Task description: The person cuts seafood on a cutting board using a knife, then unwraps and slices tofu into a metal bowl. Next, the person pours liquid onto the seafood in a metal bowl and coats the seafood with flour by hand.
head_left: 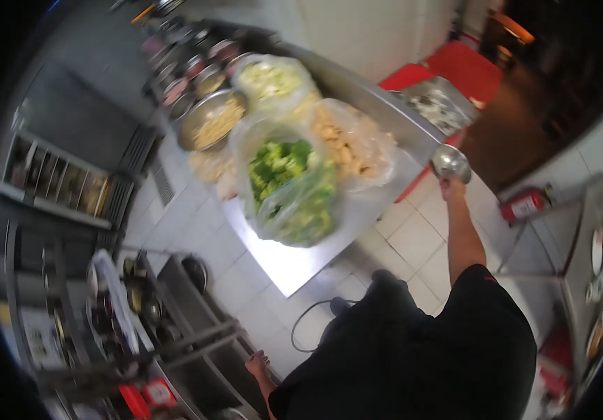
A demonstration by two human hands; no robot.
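Small, shiny, rounded metal bowl [450, 164], held out beside the smooth steel table [263, 252], at its right edge. Left to right: wide steel bowl [212, 124] of pale yellowish pieces; left hand [258, 362], low and apart from the table, fingers partly curled, contents or contact not discernible; clear, crinkled plastic bag [284, 189] of bumpy green broccoli; second clear plastic bag [350, 147] of rough tan chunks; right hand [453, 187], clenched on the near edge of the small bowl, which lies just beyond the fingers, finger placement blurred.
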